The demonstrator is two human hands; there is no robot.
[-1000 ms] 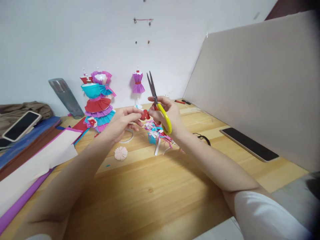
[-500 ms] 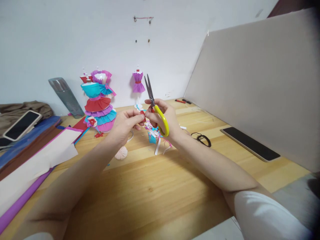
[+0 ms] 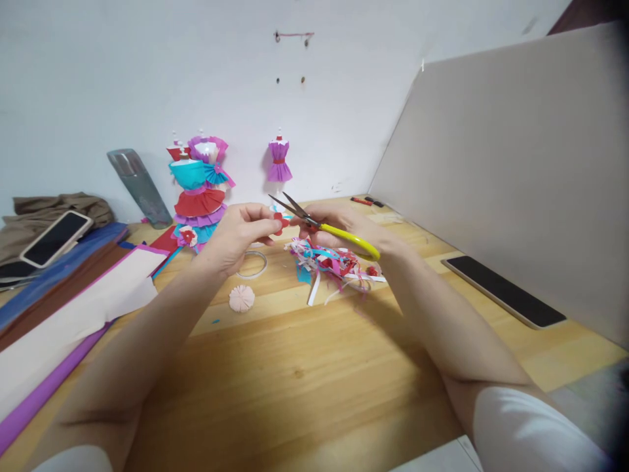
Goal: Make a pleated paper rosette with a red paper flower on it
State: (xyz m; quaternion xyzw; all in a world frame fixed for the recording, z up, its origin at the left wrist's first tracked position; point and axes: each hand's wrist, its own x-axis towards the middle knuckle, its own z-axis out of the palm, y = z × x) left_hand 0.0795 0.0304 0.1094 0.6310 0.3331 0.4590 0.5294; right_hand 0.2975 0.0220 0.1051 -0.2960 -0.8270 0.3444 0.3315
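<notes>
Between the thumb and fingers of my left hand [image 3: 246, 233] is a small red paper piece [image 3: 280, 223] with a scalloped edge. My right hand [image 3: 341, 226] is wrapped round scissors with yellow handles [image 3: 351, 240]; their blades are parted and point up to the left, just above the red piece. Under my right hand lies a heap of coloured paper scraps [image 3: 329, 259]. A pale pink pleated paper disc [image 3: 242, 298] and a tape ring [image 3: 253, 264] rest on the wooden table [image 3: 295, 373] below my left hand.
Small dress forms in paper dresses [image 3: 199, 196] stand at the back left, another [image 3: 280, 160] near the wall. A bottle [image 3: 140, 187], a phone [image 3: 56, 239] and paper sheets [image 3: 98, 295] are at the left. A dark flat device [image 3: 504, 290] lies right, beside a grey panel [image 3: 515, 164].
My right hand has moved right, away from my left hand, and the scissors have tilted from upright to pointing left. More of the red piece and the scrap heap shows. The view has shifted slightly.
</notes>
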